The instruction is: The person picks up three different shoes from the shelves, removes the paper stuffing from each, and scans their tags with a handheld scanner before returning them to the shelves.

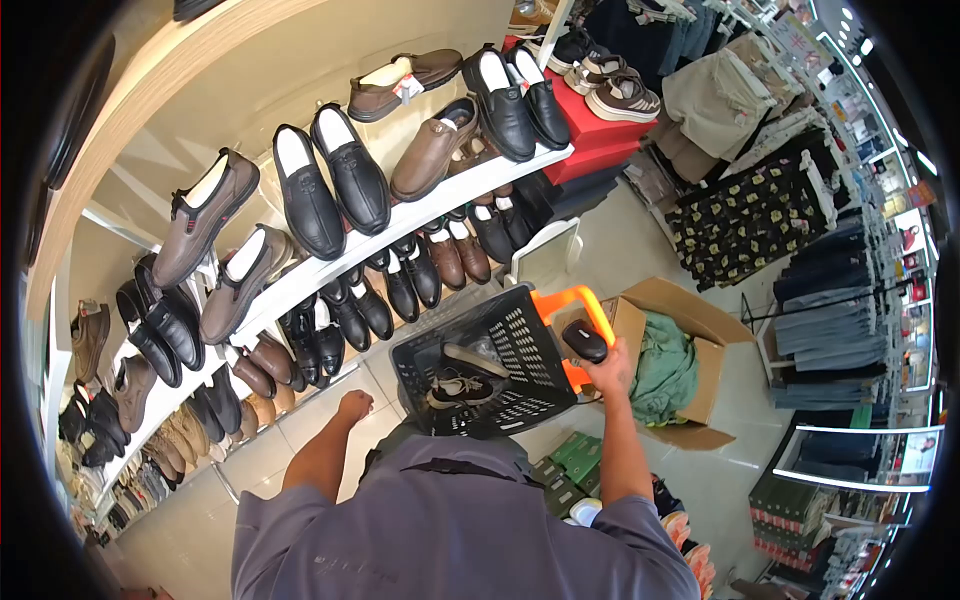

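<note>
My right hand is closed round the orange handle of a dark plastic shopping basket. Beside my fingers, at the handle, is a small black rounded object whose kind I cannot make out. Inside the basket lie a dark shoe with pale laces and a light-coloured piece that looks like a sole. My left hand hangs left of the basket with its fingers curled in, holding nothing that shows. The nearest things to it are the shoes on the lower shelf.
A white shelf carries several black and brown slip-on shoes, with more below. To the right stand an open cardboard box with green cloth, green shoe boxes and clothing racks. Red boxes stand past the shelf's end.
</note>
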Demonstrator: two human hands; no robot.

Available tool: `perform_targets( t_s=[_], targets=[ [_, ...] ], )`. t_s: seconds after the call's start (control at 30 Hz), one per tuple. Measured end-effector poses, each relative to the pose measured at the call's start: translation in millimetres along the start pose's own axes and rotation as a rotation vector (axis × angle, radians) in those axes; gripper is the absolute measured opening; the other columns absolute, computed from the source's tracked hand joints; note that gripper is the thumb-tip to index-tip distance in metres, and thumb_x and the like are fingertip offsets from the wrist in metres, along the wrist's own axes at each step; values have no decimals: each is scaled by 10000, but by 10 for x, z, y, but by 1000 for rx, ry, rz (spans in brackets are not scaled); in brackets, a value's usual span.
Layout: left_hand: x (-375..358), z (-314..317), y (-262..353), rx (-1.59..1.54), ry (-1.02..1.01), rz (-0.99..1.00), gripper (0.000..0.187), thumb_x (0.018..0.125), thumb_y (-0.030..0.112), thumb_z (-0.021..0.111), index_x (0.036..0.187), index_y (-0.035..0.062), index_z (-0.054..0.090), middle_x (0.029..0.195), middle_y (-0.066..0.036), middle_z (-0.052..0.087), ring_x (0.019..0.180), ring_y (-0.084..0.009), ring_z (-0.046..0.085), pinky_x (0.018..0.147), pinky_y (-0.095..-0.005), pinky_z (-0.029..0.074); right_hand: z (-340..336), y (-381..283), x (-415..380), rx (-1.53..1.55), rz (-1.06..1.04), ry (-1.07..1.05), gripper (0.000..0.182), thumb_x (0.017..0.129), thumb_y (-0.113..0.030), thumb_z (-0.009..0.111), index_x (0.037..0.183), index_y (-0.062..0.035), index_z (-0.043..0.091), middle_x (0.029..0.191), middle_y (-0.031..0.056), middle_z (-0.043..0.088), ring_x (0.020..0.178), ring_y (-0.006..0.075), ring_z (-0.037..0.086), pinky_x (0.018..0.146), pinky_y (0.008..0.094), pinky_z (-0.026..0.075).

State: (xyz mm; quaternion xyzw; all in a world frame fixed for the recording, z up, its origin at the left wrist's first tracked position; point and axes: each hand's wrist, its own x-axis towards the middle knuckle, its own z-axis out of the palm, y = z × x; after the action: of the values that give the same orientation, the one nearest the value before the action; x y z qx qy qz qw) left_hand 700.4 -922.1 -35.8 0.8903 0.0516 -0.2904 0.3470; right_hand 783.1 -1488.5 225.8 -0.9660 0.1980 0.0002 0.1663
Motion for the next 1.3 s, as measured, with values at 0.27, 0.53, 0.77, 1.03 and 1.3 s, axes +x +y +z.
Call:
perform_targets(
  t_s=[0.27, 0.53, 0.77, 1.03, 1.3],
  targets=[
    [-765, 537, 1082, -544, 115, -467, 218, 823, 188, 572, 828, -3, 677, 695, -88, 674, 611, -153, 633, 553, -295, 500, -24, 84, 419, 141, -245, -8, 525, 551, -292, 808, 978, -97, 573, 939, 123, 581, 923, 343, 600, 784, 445, 491],
    [-570, 493, 1974, -433, 257, -124, 284, 879, 286, 565, 850, 16, 649, 749, -108, 663, 675, -187, 633, 643, -322, 494, 92, -18, 561, 162, -540, 5, 464, 585, -300, 780, 984, -114, 631, 943, 86, 553, 914, 320, 598, 781, 446, 494],
    [-389, -484, 3215, -225, 638, 347, 311, 836, 201, 642, 1092, 36, 577, 1003, -150, 626, 976, -350, 583, 860, -386, 463, 361, -596, 498, 149, -762, -117, 524, 548, -305, 788, 1021, -127, 647, 1008, 77, 546, 1000, 294, 559, 851, 420, 480],
    [-602, -695, 2948, 419, 367, 336, 293, 883, 338, 572, 1055, 104, 607, 1143, -129, 611, 1117, -307, 535, 994, -482, 357, 629, -1501, -203, 228, -1141, -259, 705, 517, -296, 801, 1169, -99, 618, 1241, 104, 494, 1193, 319, 434, 1042, 410, 326],
    [-1230, -800, 2534, 358, 773, 427, 184, 764, 194, 676, 855, 58, 592, 888, -116, 589, 899, -299, 569, 795, -412, 468, 834, -858, -1281, 495, -939, -436, 490, 499, -160, 826, 975, -98, 724, 1508, 98, 289, 1383, 377, 225, 1126, 441, 249]
  ],
)
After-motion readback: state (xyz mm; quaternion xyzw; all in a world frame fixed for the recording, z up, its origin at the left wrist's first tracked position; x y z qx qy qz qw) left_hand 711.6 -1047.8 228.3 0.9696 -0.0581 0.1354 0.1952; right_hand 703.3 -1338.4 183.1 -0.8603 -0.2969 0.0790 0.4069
